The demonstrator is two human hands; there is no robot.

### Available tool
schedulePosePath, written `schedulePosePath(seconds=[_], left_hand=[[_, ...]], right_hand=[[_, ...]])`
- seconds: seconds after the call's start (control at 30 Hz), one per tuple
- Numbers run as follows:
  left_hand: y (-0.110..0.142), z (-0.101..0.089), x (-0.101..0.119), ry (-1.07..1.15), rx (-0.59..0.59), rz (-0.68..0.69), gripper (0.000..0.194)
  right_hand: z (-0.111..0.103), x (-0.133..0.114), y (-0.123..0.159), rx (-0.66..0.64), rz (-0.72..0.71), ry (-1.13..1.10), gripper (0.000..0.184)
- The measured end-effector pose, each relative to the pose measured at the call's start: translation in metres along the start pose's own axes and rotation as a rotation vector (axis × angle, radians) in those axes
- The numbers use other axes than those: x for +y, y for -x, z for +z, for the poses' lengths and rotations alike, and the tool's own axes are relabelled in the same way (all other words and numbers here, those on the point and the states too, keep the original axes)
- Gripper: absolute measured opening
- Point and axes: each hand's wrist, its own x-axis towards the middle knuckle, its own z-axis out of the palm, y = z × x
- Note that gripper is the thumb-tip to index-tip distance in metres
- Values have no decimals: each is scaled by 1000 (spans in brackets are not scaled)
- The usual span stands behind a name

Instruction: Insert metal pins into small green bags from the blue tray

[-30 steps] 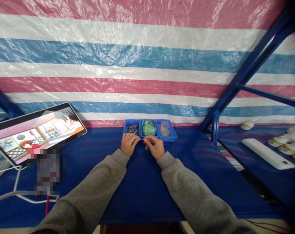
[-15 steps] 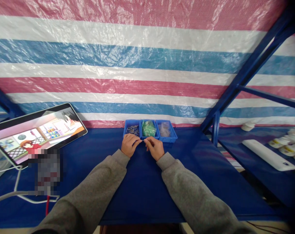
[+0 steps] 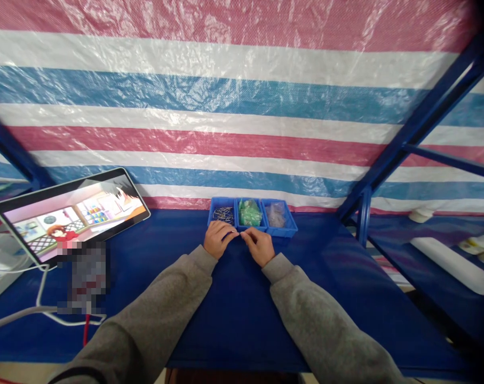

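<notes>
My left hand [image 3: 220, 239] and my right hand [image 3: 259, 247] meet fingertip to fingertip just in front of three small blue bins. Both are closed in a pinch, and whatever sits between the fingertips is too small to name. The left bin [image 3: 213, 205] holds many thin metal pieces that look like screws or nails. In the middle bin are green pieces [image 3: 250, 213], seemingly in clear plastic. Small clear pieces [image 3: 276, 215] lie in the right bin [image 3: 282, 232]. My left fingers partly cover the left bin's front.
A tablet [image 3: 76, 216] showing a cartoon leans at the left, with white cables [image 3: 39, 290] and a blurred-out object [image 3: 88, 280] before it. Blue metal posts [image 3: 363, 216] rise at the right. Beyond them, a long white device [image 3: 453, 265] lies on another blue surface. A striped sheet [image 3: 233, 122] hangs behind.
The whole view has shifted slightly, so things appear further right. My fingertips have come closer together; the thin light piece seen between them earlier is now mostly hidden.
</notes>
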Motion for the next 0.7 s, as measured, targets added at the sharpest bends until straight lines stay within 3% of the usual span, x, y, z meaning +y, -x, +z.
schedulePosePath(seconds=[0.4, 0.7], left_hand=[[3, 3, 0, 49, -18, -49, 17], [4, 4, 3, 155, 37, -88, 11]], right_hand=[[-2, -1, 0, -35, -28, 48, 40], [-1, 3, 1, 4, -5, 80, 43]])
